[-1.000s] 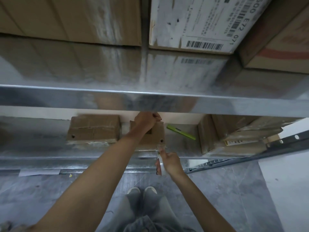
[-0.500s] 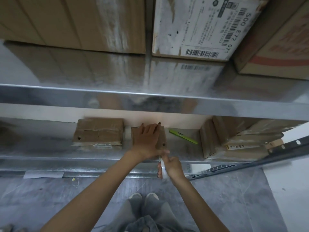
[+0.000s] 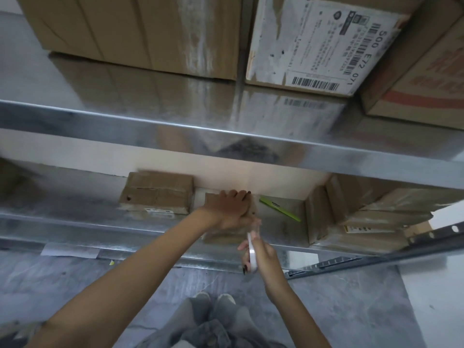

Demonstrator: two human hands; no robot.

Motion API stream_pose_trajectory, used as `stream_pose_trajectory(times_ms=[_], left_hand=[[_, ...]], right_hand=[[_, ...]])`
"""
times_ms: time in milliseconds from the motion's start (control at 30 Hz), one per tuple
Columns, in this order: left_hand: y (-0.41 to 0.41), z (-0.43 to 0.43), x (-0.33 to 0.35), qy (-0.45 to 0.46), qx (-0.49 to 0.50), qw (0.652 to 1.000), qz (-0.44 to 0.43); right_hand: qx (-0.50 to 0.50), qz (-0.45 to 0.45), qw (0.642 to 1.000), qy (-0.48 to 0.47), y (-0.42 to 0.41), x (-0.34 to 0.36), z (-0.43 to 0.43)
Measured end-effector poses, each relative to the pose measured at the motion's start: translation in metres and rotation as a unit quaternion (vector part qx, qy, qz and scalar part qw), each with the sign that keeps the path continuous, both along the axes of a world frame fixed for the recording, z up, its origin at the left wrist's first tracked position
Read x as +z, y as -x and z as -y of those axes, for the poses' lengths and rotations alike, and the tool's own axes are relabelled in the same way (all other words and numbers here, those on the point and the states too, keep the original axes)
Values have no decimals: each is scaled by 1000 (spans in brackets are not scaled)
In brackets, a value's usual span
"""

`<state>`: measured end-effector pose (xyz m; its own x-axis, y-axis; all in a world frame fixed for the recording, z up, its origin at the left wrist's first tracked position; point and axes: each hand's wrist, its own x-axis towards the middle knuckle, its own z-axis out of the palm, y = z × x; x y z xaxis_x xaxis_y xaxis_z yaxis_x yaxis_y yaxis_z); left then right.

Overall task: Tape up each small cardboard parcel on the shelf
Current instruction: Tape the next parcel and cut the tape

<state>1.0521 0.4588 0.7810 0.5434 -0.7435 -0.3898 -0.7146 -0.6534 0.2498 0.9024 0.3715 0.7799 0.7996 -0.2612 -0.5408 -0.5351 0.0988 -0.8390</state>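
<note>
L hand (image 3: 231, 209) lies flat on top of the small cardboard parcel (image 3: 212, 199), fingers straight, pressing down. The parcel sits on the lower metal shelf (image 3: 75, 214), near its front lip. R hand (image 3: 263, 254) is just in front of the parcel, fingers curled round a tape roll (image 3: 251, 252). Green box cutter (image 3: 280, 209) to the parcel's right, 2nd parcel (image 3: 158, 194) just left of it, stacked cartons (image 3: 364, 217) further right.

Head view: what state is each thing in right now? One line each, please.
Small brown cardboard parcel, lying flat, pressed by the left hand.
White tape roll, gripped edge-on by the right hand.
Second brown cardboard parcel, left of it, flaps shut, untouched.
Slim green pen-like tool, lying loose on the metal shelf.
</note>
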Motion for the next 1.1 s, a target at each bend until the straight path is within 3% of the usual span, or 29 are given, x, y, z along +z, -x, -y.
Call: stream_pose_trajectory(times_ms=[67,133,300,633,867,1100], left_hand=[[-1,1,3,-1,41,997,-58],[2,3,2,9,53,998,-36],[7,4,-8,81,43,990,105],[-21,2,-27,105,54,978,170],[-23,4,-21,111,59,983,132],[-31,9,-17,133,154,978,49]], right_hand=[[41,62,997,16,9,9,2],[47,81,995,20,11,14,4],[24,56,997,42,5,20,6],[-9,-46,987,156,-16,-26,6],[-9,-85,986,143,-27,-37,7],[-1,-95,991,92,-39,-35,8]])
